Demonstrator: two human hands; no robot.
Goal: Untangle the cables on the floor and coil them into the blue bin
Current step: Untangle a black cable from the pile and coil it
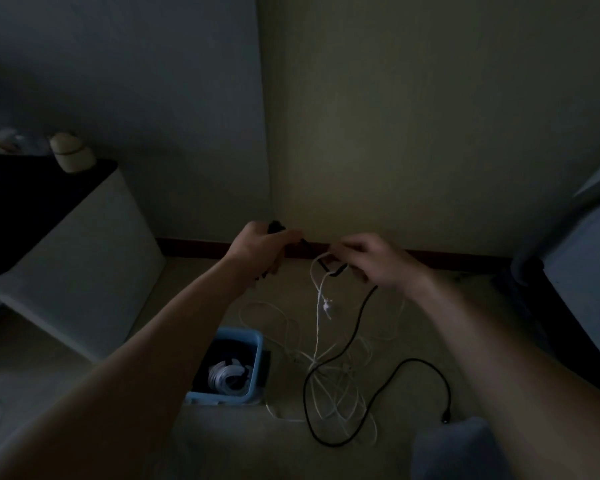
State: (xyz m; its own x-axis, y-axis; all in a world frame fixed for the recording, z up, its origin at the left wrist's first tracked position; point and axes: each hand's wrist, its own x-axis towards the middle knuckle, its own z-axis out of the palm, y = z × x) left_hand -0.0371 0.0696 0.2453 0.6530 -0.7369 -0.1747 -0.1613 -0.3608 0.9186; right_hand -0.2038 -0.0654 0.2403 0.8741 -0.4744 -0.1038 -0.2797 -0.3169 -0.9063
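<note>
Tangling — thin black cable (pixel 357 327), white cables (pixel 329 379)

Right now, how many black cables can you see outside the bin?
1. The black cable runs from both raised hands, left hand and right hand, down to a loop on the floor beside the blue bin. Dim light may hide others.

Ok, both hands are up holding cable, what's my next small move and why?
Probably slide the white cable off the black cable at the right hand: they cross there, and the left hand holds black only.
</note>
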